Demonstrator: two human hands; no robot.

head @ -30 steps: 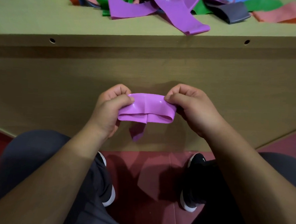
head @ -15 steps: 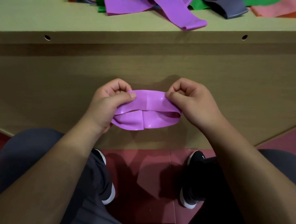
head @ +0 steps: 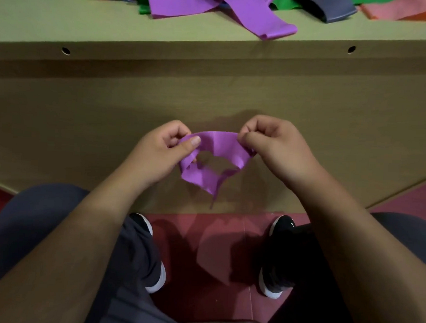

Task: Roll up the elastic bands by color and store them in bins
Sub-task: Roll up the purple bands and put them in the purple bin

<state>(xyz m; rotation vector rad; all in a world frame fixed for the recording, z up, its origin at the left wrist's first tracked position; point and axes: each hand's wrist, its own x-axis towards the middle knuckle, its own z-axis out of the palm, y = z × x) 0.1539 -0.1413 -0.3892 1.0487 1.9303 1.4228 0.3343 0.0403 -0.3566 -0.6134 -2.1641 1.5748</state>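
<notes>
left hand (head: 158, 156): pinches purple band (head: 214, 161) left end
right hand (head: 274, 149): pinches right end
band: loose open loop, held below table edge (head: 212, 52)

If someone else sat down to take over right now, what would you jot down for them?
Left hand pinches the left end of a purple band; right hand pinches the right end.
The band hangs between them as a loose, crumpled loop, not rolled.
A pile of unrolled bands, purple, green, grey and orange, lies on the table.
No bins or finished rolls in view.
Left to do: roll this band, bin it, then work through the pile by color.
</notes>
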